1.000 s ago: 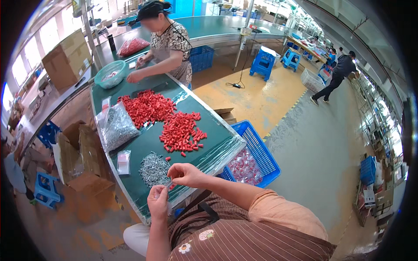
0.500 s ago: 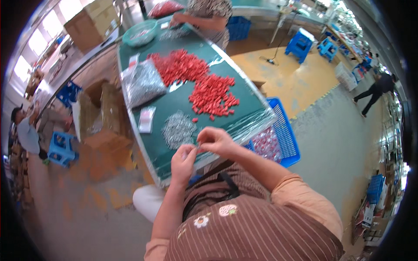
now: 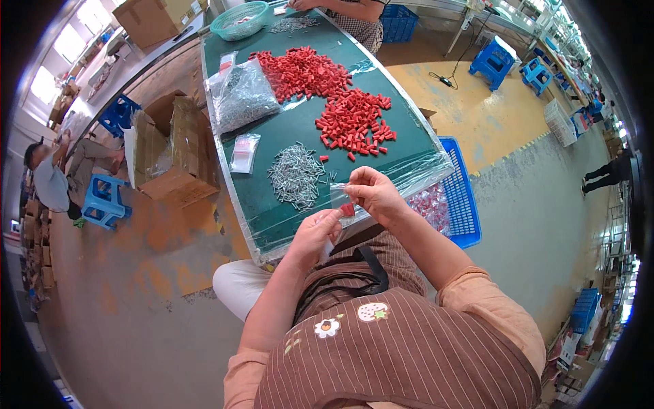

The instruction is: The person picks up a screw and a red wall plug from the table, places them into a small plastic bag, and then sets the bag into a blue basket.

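Over the table's near edge, a small clear plastic bag (image 3: 338,196) with red pieces (image 3: 348,209) at its lower end is stretched between my hands. My left hand (image 3: 315,237) is closed on the lower end, beside the red. Something whitish and thin hangs below its fingers; I cannot make out what. At the upper end, my right hand (image 3: 373,193) pinches the bag's edge. Just beyond lies a pile of silvery screw-like pieces (image 3: 294,177). Farther back are heaps of small red plugs (image 3: 354,121). A stack of small flat clear bags (image 3: 244,153) lies left of the screws.
On the green table (image 3: 235,198) are a large bag of metal pieces (image 3: 242,97) and a green basket (image 3: 238,20). A blue crate (image 3: 465,204) stands against the right edge. Cardboard boxes (image 3: 178,153) and a blue stool (image 3: 105,201) are left. A co-worker's arm (image 3: 354,9) reaches in at the far end.
My hands, close together before, are now farther apart with the clear bag and red pieces plainly showing between them. The whole view has shifted slightly.
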A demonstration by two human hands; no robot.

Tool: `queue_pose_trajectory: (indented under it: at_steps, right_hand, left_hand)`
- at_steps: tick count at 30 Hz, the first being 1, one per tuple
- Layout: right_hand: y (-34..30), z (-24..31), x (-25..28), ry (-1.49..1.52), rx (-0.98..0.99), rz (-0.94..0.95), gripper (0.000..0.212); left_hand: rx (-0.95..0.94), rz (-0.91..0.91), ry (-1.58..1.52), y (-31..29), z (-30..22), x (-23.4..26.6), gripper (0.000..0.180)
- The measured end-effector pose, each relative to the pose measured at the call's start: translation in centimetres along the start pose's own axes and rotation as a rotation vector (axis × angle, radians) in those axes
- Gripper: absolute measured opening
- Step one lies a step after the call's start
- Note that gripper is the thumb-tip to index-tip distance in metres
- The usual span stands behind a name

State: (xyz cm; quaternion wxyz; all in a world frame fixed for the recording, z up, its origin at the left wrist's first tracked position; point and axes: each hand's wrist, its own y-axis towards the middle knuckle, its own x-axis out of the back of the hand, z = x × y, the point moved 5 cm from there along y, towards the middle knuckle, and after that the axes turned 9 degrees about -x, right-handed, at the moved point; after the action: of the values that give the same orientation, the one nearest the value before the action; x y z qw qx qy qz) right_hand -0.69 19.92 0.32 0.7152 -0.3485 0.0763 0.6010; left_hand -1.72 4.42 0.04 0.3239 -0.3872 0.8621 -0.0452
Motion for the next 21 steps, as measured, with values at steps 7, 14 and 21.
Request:
queue_pose_trajectory:
  at_steps: [7, 14, 21]
  right_hand:
    - [-1.2, 0.3, 0.1, 0.033, 0.028, -0.081, 0.016]
    - [-7.7, 7.0, 6.0, -0.475, 0.388, -0.399, 0.010]
    - [-12.6, 10.5, 10.8, -1.543, 0.612, -0.932, 0.017]
  left_hand:
    - [-0.054, 0.034, 0.089, 0.3, 0.4, -0.3, 0.025]
    - [0.007, 0.042, -0.080, -0.2, -0.4, 0.1, 0.027]
    - [0.020, 0.101, -0.347, 0.5, 0.4, 1.4, 0.024]
